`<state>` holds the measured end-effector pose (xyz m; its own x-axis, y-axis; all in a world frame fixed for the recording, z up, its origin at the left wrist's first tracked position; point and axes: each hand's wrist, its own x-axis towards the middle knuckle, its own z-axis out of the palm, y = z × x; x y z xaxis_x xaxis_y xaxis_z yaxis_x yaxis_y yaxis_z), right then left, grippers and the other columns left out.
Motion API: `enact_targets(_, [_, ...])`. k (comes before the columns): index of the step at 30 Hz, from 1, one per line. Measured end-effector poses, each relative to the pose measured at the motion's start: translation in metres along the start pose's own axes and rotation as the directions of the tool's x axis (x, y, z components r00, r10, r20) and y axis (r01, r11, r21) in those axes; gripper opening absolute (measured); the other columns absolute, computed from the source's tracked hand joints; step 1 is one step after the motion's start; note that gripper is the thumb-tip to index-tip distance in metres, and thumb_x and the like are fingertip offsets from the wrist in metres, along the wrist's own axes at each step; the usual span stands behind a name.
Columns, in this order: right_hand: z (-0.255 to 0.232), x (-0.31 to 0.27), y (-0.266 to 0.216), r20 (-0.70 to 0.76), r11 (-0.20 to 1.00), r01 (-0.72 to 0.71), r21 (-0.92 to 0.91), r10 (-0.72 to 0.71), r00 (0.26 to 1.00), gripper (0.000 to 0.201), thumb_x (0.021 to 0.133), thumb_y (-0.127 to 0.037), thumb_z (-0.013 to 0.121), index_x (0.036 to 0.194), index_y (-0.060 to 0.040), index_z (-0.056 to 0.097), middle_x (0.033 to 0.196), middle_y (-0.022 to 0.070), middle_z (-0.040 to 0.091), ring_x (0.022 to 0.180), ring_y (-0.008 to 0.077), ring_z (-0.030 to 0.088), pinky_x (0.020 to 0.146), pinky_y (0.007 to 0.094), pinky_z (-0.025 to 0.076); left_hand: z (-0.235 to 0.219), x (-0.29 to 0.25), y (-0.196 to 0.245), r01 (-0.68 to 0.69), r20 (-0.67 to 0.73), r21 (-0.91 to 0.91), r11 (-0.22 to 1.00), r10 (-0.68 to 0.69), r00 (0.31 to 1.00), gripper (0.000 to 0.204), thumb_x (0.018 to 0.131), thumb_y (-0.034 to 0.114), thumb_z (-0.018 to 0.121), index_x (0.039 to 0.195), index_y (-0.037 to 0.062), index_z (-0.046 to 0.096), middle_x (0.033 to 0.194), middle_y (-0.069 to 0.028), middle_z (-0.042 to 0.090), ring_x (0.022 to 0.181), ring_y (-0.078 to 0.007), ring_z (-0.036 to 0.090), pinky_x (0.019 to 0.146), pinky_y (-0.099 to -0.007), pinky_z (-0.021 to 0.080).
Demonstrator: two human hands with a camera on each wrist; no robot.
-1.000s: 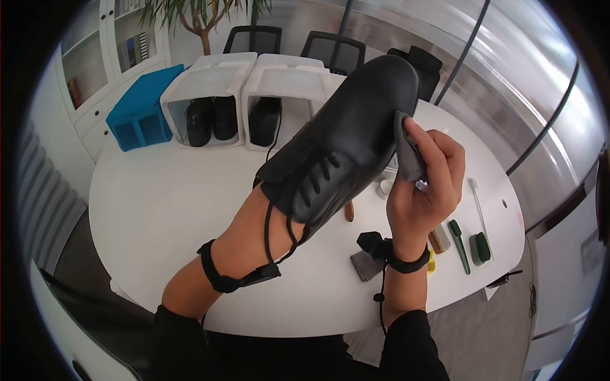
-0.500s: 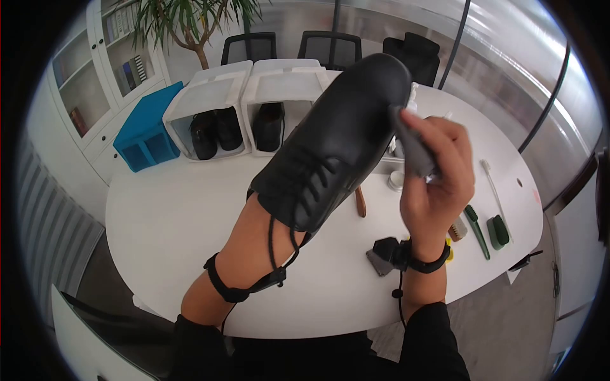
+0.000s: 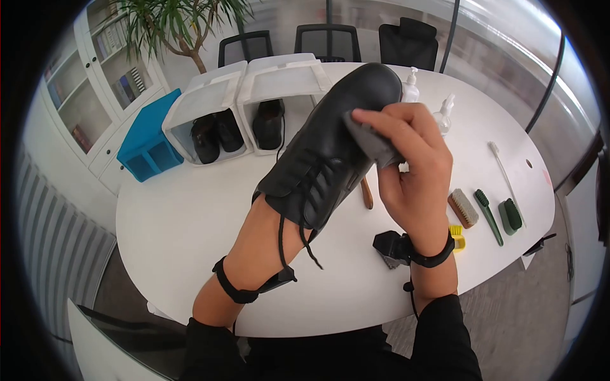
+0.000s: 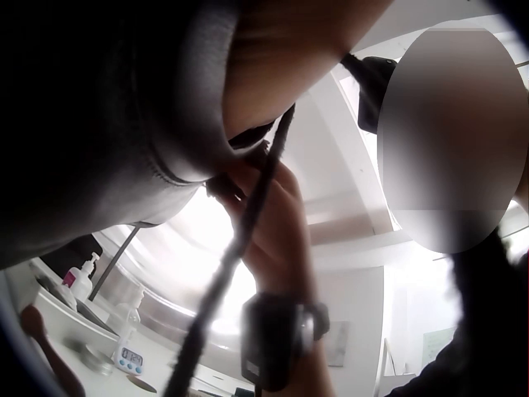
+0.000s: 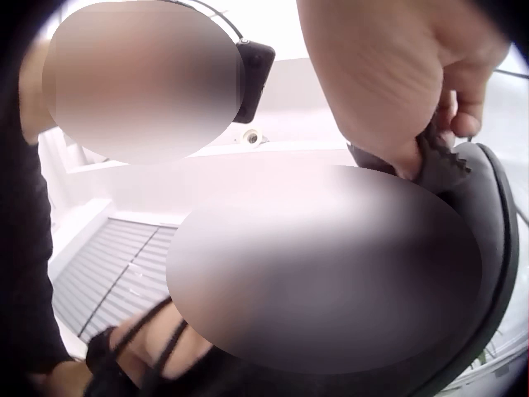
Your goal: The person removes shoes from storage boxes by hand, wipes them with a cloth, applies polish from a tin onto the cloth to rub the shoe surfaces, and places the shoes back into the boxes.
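Note:
A black leather lace-up shoe (image 3: 327, 133) is held up above the table, toe pointing away and laces dangling at its opening. My left hand (image 3: 270, 228) reaches into that opening up to the wrist, so its fingers are hidden inside. Between thumb and fingers my right hand (image 3: 416, 168) pinches a grey cloth (image 3: 373, 141), which lies against the shoe's upper between the toe and the laces. In the right wrist view the cloth (image 5: 442, 169) bunches under the fingertips beside the toe's rim.
Two white shoe boxes (image 3: 206, 105) with black shoes and a blue box (image 3: 149, 136) stand at the back left of the white table (image 3: 184, 222). To the right lie a wooden brush (image 3: 463, 208), green brushes (image 3: 488, 217) and a yellow brush (image 3: 457, 238). Pump bottles (image 3: 410, 86) stand behind.
My right hand has carried the cloth from the side of the toe leftward over the upper. The shoe stays raised on my left hand while the head view has shifted.

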<state>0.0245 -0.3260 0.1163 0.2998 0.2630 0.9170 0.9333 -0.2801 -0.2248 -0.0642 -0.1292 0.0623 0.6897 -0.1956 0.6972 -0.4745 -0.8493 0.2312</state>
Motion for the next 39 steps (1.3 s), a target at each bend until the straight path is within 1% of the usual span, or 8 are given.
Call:
enact_targets(4, [0.005,0.000,0.003,-0.075,0.988,0.016,-0.155,-0.028,0.997,0.055,0.064,0.020,0.055,0.110,-0.0045,0.075,0.098,0.0102,0.061,0.089,0.0256,0.064,0.077,0.0325,0.053,-0.003,0.003,0.014,0.159,0.065,-0.215,0.964,-0.149,0.987,0.037,0.086,0.002,0.063,0.121,-0.0053,0.059,0.107,-0.0243,0.065,0.096,-0.0433,0.061,0.088,-0.0466,0.051])
enact_targets(11, [-0.007,-0.003,0.003,0.270,0.997,-0.038,-0.070,0.055,0.961,0.051,0.062,0.016,0.057,0.106,-0.0058,0.072,0.102,0.0096,0.059,0.093,0.0330,0.060,0.081,0.0401,0.051,0.001,0.009,0.009,0.177,0.071,-0.275,0.945,-0.164,0.984,0.038,0.087,0.000,0.060,0.125,-0.0046,0.058,0.109,-0.0248,0.065,0.098,-0.0433,0.061,0.088,-0.0466,0.051])
enact_targets(14, [-0.013,-0.001,0.001,0.224,0.994,-0.072,-0.086,0.090,0.971,0.051,0.063,0.016,0.057,0.106,-0.0060,0.073,0.100,0.0102,0.060,0.093,0.0325,0.060,0.081,0.0394,0.051,-0.001,0.008,0.006,0.072,0.023,-0.171,0.983,-0.069,0.997,0.039,0.088,0.001,0.060,0.127,-0.0039,0.058,0.115,-0.0249,0.064,0.101,-0.0433,0.061,0.092,-0.0465,0.051])
enact_targets(20, [-0.009,0.004,0.010,-0.161,0.982,-0.079,-0.173,0.051,0.986,0.051,0.066,0.017,0.057,0.109,-0.0047,0.074,0.098,0.0112,0.061,0.089,0.0283,0.061,0.073,0.0352,0.051,0.000,0.001,0.004,0.090,0.082,-0.095,0.991,-0.082,0.993,0.042,0.089,0.006,0.062,0.130,-0.0018,0.058,0.123,-0.0240,0.063,0.107,-0.0431,0.061,0.097,-0.0476,0.050])
enact_targets(27, [-0.006,0.003,0.007,-0.089,0.996,-0.058,-0.069,0.051,0.995,0.054,0.066,0.018,0.057,0.111,-0.0062,0.074,0.098,0.0109,0.060,0.089,0.0277,0.062,0.074,0.0342,0.051,-0.007,-0.014,-0.009,0.108,0.178,-0.068,0.992,-0.095,0.979,0.042,0.089,0.006,0.060,0.130,-0.0010,0.057,0.124,-0.0245,0.062,0.109,-0.0444,0.061,0.098,-0.0486,0.050])
enact_targets(29, [-0.007,0.003,0.004,-0.072,0.998,-0.036,-0.052,0.032,0.997,0.055,0.065,0.019,0.057,0.111,-0.0061,0.075,0.098,0.0109,0.060,0.088,0.0279,0.062,0.075,0.0340,0.051,-0.009,-0.016,-0.010,0.150,0.179,-0.040,0.988,-0.141,0.974,0.042,0.086,0.010,0.073,0.128,0.0065,0.066,0.126,-0.0153,0.068,0.113,-0.0347,0.065,0.098,-0.0416,0.051])
enact_targets(35, [-0.007,0.002,-0.003,-0.025,1.000,-0.005,0.008,0.005,1.000,0.056,0.064,0.020,0.056,0.110,-0.0049,0.075,0.096,0.0117,0.059,0.088,0.0285,0.062,0.076,0.0338,0.051,-0.014,-0.010,-0.001,0.177,0.128,-0.056,0.983,-0.169,0.977,0.043,0.086,0.015,0.076,0.128,0.0086,0.067,0.127,-0.0124,0.069,0.115,-0.0310,0.066,0.100,-0.0416,0.050])
enact_targets(39, [-0.007,0.000,-0.006,-0.010,0.997,-0.026,0.067,0.026,1.000,0.056,0.064,0.020,0.055,0.110,-0.0042,0.074,0.096,0.0120,0.058,0.087,0.0289,0.061,0.076,0.0347,0.051,-0.019,0.000,0.000,0.049,0.132,-0.071,0.996,-0.040,0.990,0.046,0.084,0.011,0.074,0.127,-0.0005,0.061,0.123,-0.0215,0.065,0.108,-0.0404,0.065,0.095,-0.0476,0.052])
